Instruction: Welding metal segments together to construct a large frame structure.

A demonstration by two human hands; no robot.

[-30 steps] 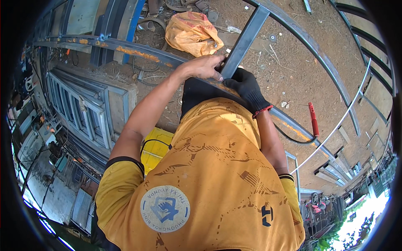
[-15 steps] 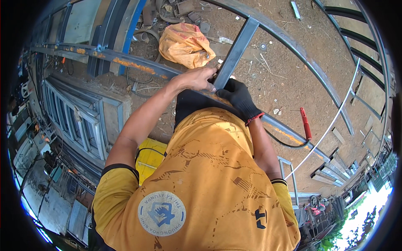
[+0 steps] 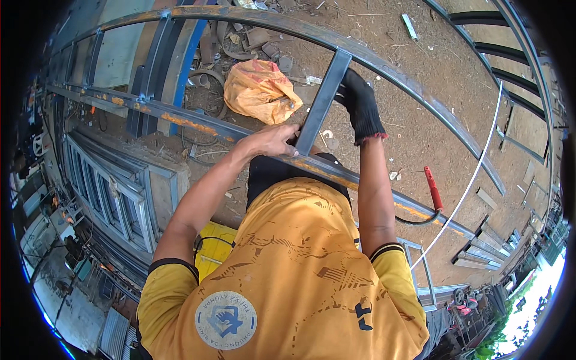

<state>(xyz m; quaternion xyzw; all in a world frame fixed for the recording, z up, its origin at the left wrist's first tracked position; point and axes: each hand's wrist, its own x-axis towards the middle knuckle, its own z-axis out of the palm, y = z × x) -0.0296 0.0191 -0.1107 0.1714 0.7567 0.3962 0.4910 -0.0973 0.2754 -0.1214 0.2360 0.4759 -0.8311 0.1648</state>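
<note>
A dark steel crossbar (image 3: 322, 105) spans two long steel rails, the near rail (image 3: 201, 122) rust-streaked and the far rail (image 3: 414, 90) curved. My bare left hand (image 3: 270, 141) is closed round the crossbar's near end, its thumb against the near rail; some fingertips are hidden behind the metal. In a black glove with a red cuff edge, my right hand (image 3: 362, 109) grips the crossbar higher up, close to the far rail. Its fingertips pass partly out of sight behind the bar.
A crumpled orange sack (image 3: 261, 92) lies on the dirt beyond the near rail, beside scrap metal. A red-handled tool (image 3: 432, 188) with a black cable rests by the rail on the right. Metal window frames (image 3: 108, 186) stand at left, a yellow case (image 3: 213, 247) near my left arm.
My right hand has moved from the crossbar's near end up toward its far end. My left hand stays at the near end. The whole view has shifted slightly.
</note>
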